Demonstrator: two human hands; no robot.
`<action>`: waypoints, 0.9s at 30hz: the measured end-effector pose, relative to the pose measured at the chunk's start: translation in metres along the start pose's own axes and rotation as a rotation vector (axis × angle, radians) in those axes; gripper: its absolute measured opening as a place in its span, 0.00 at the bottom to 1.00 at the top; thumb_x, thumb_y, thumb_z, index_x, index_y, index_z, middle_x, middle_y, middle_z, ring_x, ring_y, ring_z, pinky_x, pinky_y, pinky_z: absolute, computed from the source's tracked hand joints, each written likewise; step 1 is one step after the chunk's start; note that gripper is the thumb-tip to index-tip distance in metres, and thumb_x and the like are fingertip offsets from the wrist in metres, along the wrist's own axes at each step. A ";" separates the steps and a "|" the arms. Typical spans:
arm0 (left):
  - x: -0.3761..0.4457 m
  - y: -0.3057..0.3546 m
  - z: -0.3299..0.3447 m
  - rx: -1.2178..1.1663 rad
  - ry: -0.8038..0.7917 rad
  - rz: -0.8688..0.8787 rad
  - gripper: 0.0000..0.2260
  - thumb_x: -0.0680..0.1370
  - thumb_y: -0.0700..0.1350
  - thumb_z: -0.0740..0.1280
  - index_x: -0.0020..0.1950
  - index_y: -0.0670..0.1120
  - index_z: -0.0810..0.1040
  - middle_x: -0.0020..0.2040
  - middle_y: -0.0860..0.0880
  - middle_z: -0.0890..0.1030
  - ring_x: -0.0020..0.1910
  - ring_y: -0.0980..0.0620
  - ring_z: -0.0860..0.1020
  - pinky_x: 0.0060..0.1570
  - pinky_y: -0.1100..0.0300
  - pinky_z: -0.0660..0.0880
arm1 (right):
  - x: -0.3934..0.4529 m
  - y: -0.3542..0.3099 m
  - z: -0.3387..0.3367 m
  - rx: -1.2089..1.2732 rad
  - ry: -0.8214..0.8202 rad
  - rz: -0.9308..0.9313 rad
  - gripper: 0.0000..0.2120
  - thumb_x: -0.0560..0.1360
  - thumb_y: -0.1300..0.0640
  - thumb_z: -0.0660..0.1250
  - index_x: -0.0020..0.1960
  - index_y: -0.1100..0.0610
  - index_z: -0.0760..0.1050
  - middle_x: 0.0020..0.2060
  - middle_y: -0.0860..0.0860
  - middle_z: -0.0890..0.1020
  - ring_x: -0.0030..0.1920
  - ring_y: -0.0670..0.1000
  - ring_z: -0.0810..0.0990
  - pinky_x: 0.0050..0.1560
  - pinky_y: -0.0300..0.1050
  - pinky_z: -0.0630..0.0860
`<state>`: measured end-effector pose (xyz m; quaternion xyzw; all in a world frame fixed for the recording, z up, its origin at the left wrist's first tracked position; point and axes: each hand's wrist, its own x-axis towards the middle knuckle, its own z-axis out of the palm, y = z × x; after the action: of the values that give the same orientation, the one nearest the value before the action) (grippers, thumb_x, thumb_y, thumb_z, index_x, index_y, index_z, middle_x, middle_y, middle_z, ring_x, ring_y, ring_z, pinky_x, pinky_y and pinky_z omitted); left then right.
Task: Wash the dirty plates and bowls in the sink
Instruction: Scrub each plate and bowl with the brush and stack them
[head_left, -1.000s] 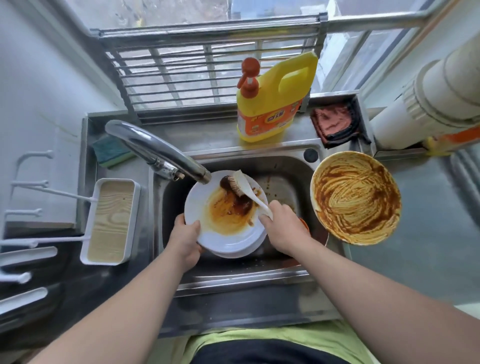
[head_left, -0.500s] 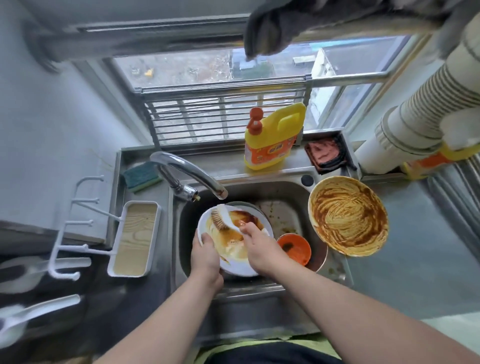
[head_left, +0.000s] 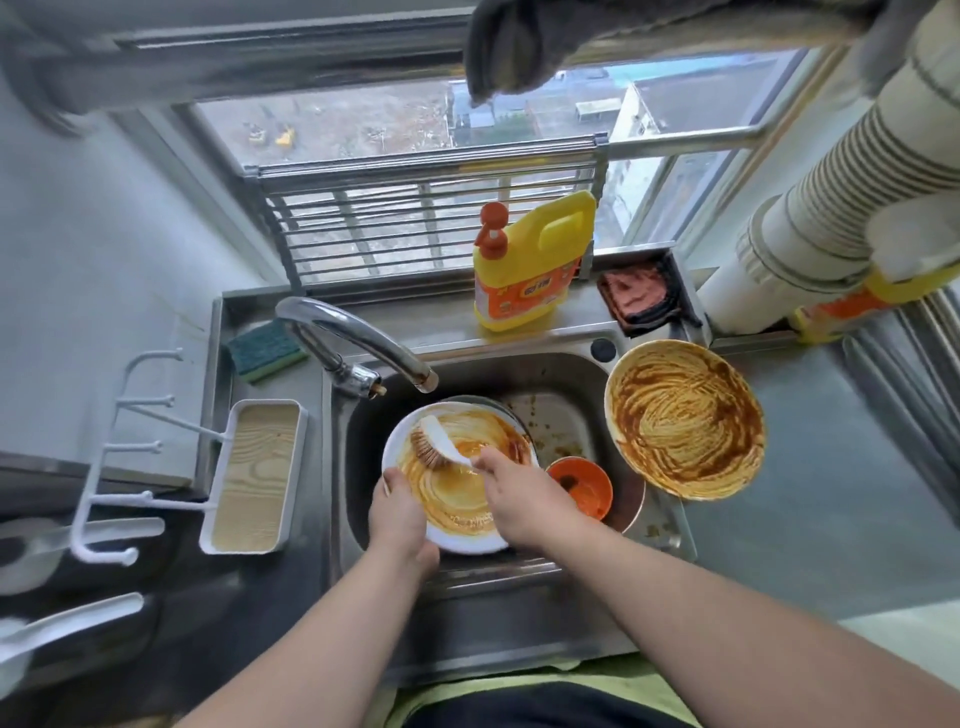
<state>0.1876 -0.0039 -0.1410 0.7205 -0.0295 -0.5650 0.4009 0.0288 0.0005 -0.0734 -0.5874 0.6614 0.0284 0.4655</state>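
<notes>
A white plate (head_left: 457, 499) smeared with orange-brown sauce is held over the steel sink (head_left: 561, 374). My left hand (head_left: 397, 514) grips its near-left rim. My right hand (head_left: 519, 499) holds the white handle of a dish brush (head_left: 434, 447), whose bristles press on the plate's upper left. A small orange bowl (head_left: 579, 486) sits in the sink to the right, on a larger dish. A big sauce-covered plate (head_left: 685, 418) rests on the sink's right edge.
The faucet (head_left: 358, 338) arches over the sink's back left. A yellow detergent bottle (head_left: 530, 265) stands behind the sink, a green sponge (head_left: 267, 351) at left, a red cloth (head_left: 639, 293) at back right. A white tray rack (head_left: 254, 475) sits left of the sink.
The brush has swept from the plate's upper right to its upper left, spreading the sauce across the plate. My head has tilted up, showing more of the window.
</notes>
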 end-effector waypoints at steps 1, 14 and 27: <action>0.001 0.001 -0.001 0.013 0.011 0.003 0.14 0.89 0.56 0.53 0.64 0.52 0.75 0.62 0.44 0.82 0.58 0.42 0.82 0.62 0.40 0.79 | 0.008 0.012 -0.009 -0.069 0.008 0.040 0.13 0.85 0.56 0.50 0.64 0.41 0.64 0.52 0.55 0.83 0.49 0.62 0.82 0.51 0.62 0.82; -0.015 0.005 0.017 -0.058 0.020 -0.078 0.18 0.89 0.57 0.51 0.73 0.52 0.72 0.61 0.45 0.80 0.60 0.40 0.81 0.64 0.36 0.78 | 0.011 0.000 -0.003 -0.037 0.011 0.019 0.14 0.86 0.51 0.49 0.66 0.37 0.64 0.58 0.57 0.83 0.54 0.62 0.81 0.55 0.60 0.80; -0.016 -0.001 0.020 -0.163 0.038 -0.102 0.20 0.89 0.57 0.50 0.76 0.52 0.70 0.66 0.45 0.79 0.58 0.41 0.80 0.51 0.46 0.80 | -0.009 -0.016 0.009 0.040 -0.057 -0.028 0.13 0.87 0.51 0.51 0.69 0.45 0.68 0.62 0.59 0.82 0.60 0.64 0.80 0.60 0.55 0.77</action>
<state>0.1649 -0.0057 -0.1297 0.6967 0.0610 -0.5714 0.4293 0.0460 0.0072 -0.0639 -0.5862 0.6400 0.0256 0.4960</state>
